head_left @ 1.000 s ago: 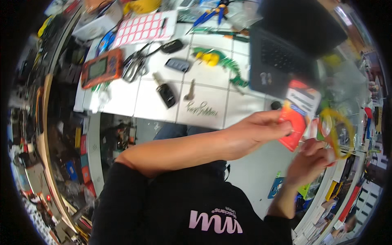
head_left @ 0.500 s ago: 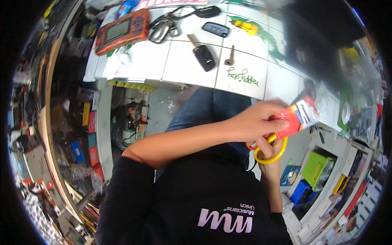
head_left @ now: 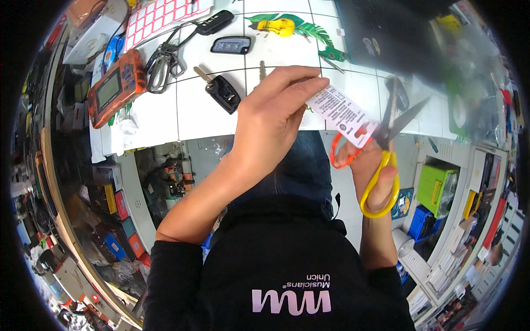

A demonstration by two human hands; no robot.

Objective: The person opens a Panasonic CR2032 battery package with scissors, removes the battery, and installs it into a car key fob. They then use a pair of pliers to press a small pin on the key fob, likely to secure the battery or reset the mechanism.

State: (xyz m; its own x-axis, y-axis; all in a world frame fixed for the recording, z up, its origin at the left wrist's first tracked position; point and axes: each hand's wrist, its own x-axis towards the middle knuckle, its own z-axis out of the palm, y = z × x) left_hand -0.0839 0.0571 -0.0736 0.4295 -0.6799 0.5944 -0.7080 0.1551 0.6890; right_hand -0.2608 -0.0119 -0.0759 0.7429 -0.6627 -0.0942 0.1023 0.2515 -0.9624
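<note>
The view has swung back up to the glossy white tiled bench (head_left: pixel 149 116) since a moment ago. The left hand (head_left: pixel 270 118) pinches a flat printed card package (head_left: pixel 343 115), now lifted above the lap. The right hand (head_left: pixel 369 171) grips yellow-and-orange-handled scissors (head_left: pixel 386 149), steel blades now parted around the package's edge.

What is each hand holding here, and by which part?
The left hand pinches the white printed card package by its left end. The right hand holds the scissors, its fingers through the orange and yellow handle loops, blades open at the card.
</note>
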